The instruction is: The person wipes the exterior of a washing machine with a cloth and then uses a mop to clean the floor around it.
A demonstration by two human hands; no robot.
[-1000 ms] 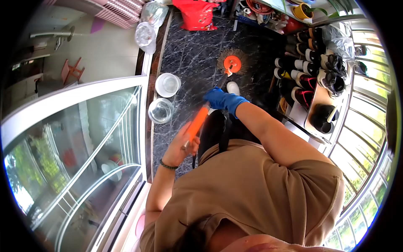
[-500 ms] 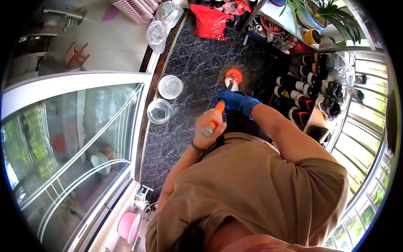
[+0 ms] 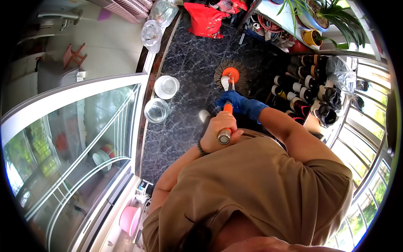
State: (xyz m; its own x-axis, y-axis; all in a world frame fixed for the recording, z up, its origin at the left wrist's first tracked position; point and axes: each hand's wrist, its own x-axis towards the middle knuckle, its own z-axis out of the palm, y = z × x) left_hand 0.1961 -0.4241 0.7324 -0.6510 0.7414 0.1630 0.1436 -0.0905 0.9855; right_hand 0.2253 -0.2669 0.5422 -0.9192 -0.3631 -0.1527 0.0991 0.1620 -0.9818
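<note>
A mop with an orange disc (image 3: 230, 75) and a grey-brown fringe rests on the dark marble-patterned floor (image 3: 184, 54) ahead of me. Its handle slants back toward my chest, ending in an orange grip with a metal cap (image 3: 224, 135). My left hand (image 3: 220, 128), bare and with a bracelet at the wrist, is wrapped round the grip close to that cap. Farther down the handle, my right hand (image 3: 237, 103) wears a blue glove and is closed on it. The gloved fingers are partly hidden. A pale shoe tip (image 3: 204, 115) shows beside my left hand.
Two clear round tubs, one (image 3: 166, 87) behind the other (image 3: 156, 110), stand by the door sill on the left. A glass door (image 3: 92, 126) is at far left. Shoes (image 3: 308, 90) fill a rack on the right. A red bag (image 3: 205, 21) sits ahead.
Both hands and the handle's capped end have shifted to the right, so the handle stands straighter. The mop head sits slightly farther left in view. A pale shoe tip has come into sight.
</note>
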